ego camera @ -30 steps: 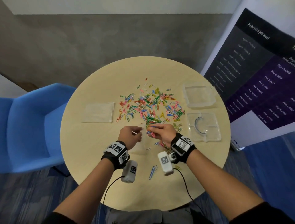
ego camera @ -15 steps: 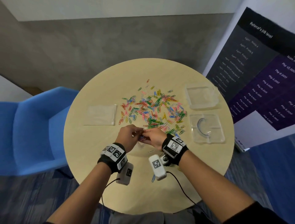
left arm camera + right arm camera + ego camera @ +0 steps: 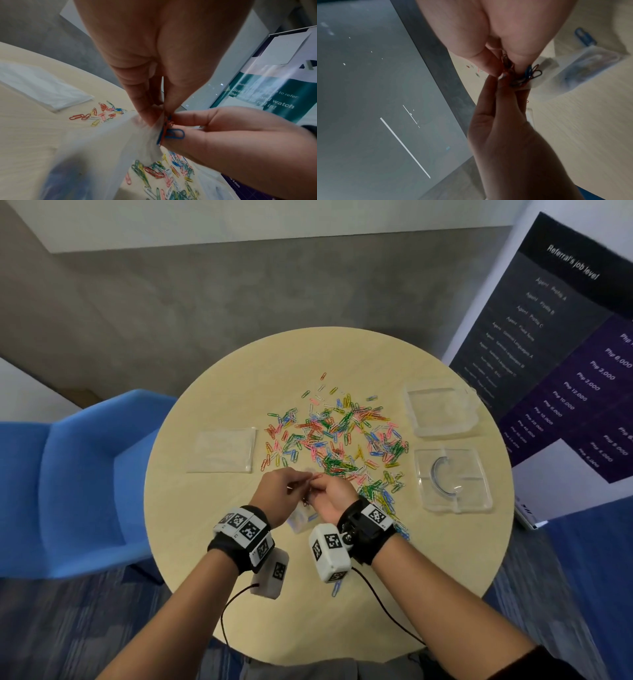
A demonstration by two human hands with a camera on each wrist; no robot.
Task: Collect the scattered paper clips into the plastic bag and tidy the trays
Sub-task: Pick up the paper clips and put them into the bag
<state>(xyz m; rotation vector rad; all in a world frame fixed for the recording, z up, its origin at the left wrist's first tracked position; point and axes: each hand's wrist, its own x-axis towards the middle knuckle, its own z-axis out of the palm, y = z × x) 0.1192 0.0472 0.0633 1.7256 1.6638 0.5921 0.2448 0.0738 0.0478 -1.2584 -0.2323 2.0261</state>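
The round table point(image 3: 342, 611) fills mid-frame; two clear trays point(image 3: 442, 410) stay at right. The left hand point(image 3: 279, 494) now lifts, pinching the plastic bag point(image 3: 102, 155) mouth at centre; the right hand point(image 3: 334, 496) pinches several paper clips point(image 3: 169, 129) there.

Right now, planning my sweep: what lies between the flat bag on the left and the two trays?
Head view: scattered paper clips fill the table between flat bag and trays.
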